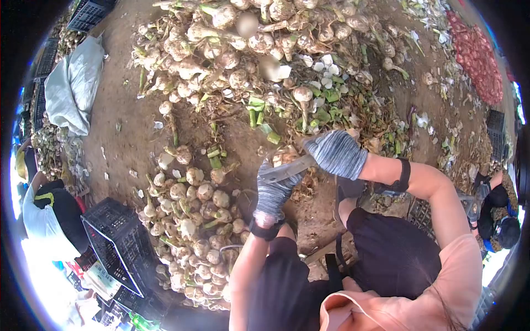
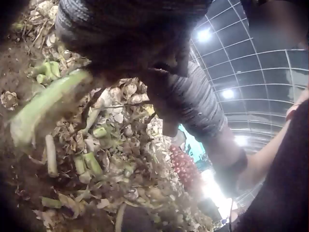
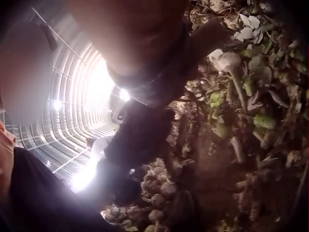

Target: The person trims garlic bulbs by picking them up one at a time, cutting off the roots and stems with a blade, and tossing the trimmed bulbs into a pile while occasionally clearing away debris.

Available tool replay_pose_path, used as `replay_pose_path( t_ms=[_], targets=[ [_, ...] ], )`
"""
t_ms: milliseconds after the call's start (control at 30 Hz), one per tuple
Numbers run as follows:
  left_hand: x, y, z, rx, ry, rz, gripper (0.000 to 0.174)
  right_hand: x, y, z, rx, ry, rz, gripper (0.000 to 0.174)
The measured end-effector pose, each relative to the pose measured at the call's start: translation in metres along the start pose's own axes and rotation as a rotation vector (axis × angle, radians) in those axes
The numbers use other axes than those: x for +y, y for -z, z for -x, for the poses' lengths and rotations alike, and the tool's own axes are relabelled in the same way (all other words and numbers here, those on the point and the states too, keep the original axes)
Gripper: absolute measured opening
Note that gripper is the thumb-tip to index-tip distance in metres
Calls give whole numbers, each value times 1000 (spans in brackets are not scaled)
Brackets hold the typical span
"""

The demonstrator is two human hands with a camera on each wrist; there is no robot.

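Observation:
My left hand (image 1: 274, 192), in a grey knit glove, grips a garlic bulb (image 1: 284, 154) in front of my knees. The right hand (image 1: 338, 154), gloved alike, holds a knife (image 1: 290, 168) whose broad blade lies across the left fingers and overlaps the bulb. In the left wrist view a thick green stalk (image 2: 48, 106) extends below the dark, shadowed left hand (image 2: 130, 38). The right wrist view is dim, and the knife's handle is hidden inside the glove.
A large heap of untrimmed garlic (image 1: 221, 60) lies ahead, with cut stalks (image 1: 259, 113) at its near edge. Trimmed bulbs (image 1: 190, 226) are piled at my left, beside a black crate (image 1: 113, 231). Red net sacks (image 1: 477, 60) lie far right. Other people sit at both sides.

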State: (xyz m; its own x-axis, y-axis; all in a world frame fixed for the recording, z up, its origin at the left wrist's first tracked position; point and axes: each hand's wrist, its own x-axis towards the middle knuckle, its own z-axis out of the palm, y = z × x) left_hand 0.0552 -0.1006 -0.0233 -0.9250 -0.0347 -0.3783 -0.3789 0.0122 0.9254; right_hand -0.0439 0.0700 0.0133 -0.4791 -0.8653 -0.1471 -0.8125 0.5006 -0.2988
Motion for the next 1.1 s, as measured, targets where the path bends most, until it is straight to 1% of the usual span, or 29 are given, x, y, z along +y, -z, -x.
replay_pose_path(
  t_ms=[33,100,133,167,200,233,267,300,333,400,433,500,533,567,633,667,733,767,800,833,867,900,933,967,1000,1033,1067,1100],
  targets=[
    [-7,3,-3,-25,-42,-146,43,3,-2,-1,94,11,-26,14],
    [-15,-1,1,-60,-4,-230,36,12,-18,-2,271,34,-87,14],
    [8,-1,1,-66,67,-175,33,27,-25,3,327,51,-196,13],
    [22,-1,0,-70,132,-122,32,43,-26,12,-102,-247,-57,12],
    [17,-2,1,-26,160,60,34,59,-28,22,-165,-391,-20,13],
    [13,-3,1,23,182,249,41,68,-28,28,-232,-536,17,14],
    [8,-3,1,75,196,431,50,72,-33,31,-218,-515,-81,16],
    [21,-5,3,96,176,364,59,66,-34,37,-208,-501,-186,18],
    [22,-7,2,71,110,309,57,66,-31,40,-185,-489,-279,20],
    [23,-9,3,34,-20,197,53,53,-30,31,-174,-528,-612,23],
    [25,-9,4,-17,-3,76,48,44,-29,24,-170,-547,-786,25],
    [29,-4,4,-132,27,-178,38,36,-28,10,-174,-447,-719,24],
    [28,-6,-1,-133,-142,-435,25,33,-26,3,-176,-397,-682,24],
    [29,-5,-4,-150,-246,-470,24,26,-18,-5,-177,-401,-636,26],
    [34,-3,-3,-185,-445,-533,23,34,-14,-10,-319,-421,-496,25],
    [34,-2,0,-121,-370,-541,17,46,-47,5,-351,-521,-555,26],
    [50,7,5,-44,-372,-492,16,70,-70,35,-465,-532,-431,26],
    [56,10,10,-8,-368,-456,16,77,-71,44,-532,-543,-367,27],
    [58,18,17,-16,-346,-508,14,67,-36,34,-538,-583,-414,34],
    [60,26,26,28,-368,-655,13,63,-29,26,-405,-623,-477,37],
    [60,37,43,45,-273,-702,16,66,-23,17,-260,-660,-533,41],
    [74,43,61,151,-150,-666,15,65,-16,6,-117,-695,-595,45],
    [84,53,83,211,63,-691,16,62,0,-12,-85,-753,-618,49],
    [81,68,109,292,150,-798,19,61,13,-30,-53,-810,-645,54],
    [95,78,132,366,372,-706,23,67,12,-42,-70,-765,-532,55],
    [106,93,162,339,590,-995,27,74,10,-51,-87,-717,-420,56],
    [104,114,191,250,875,-1076,32,85,-7,-56,-36,-648,-386,57],
    [102,136,220,94,1155,-1158,38,91,-20,-59,-48,-634,-360,56]
  ],
)
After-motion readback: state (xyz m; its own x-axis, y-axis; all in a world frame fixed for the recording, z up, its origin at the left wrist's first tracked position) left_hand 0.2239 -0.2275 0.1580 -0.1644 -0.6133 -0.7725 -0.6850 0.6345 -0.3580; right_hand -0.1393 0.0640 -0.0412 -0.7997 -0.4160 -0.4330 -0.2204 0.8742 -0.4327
